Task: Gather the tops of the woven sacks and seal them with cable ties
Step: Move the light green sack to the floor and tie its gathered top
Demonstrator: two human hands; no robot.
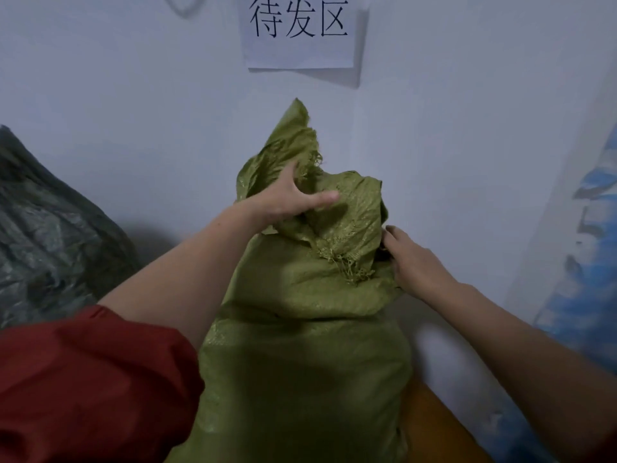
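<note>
While the mouth of the green woven sack (300,362) lies loose and crumpled, with frayed edges flopping over its near side, gathering is the step in hand, and I judge it barely begun. The sack stands mid-scene against the far white wall (450,111), below a paper sign (297,28), with a dark sack (50,228) to the left and a blue-and-white sack (587,262) to the right. The left hand (293,198) is spread, fingers straight and thumb apart, pressing on the upper flap of fabric; it grips nothing. The right hand (414,259) touches the right edge of the sack top, but its fingertips are tucked against the fold, so I cannot tell whether they pinch it. To do this well, both hands should sweep the fabric from the left and right edges toward the middle, bunch it into one tight neck above the contents, and fold the frayed threads inward so they do not snag. No cable tie is in view; one hand would need to hold the neck firmly while the other fetches it.
</note>
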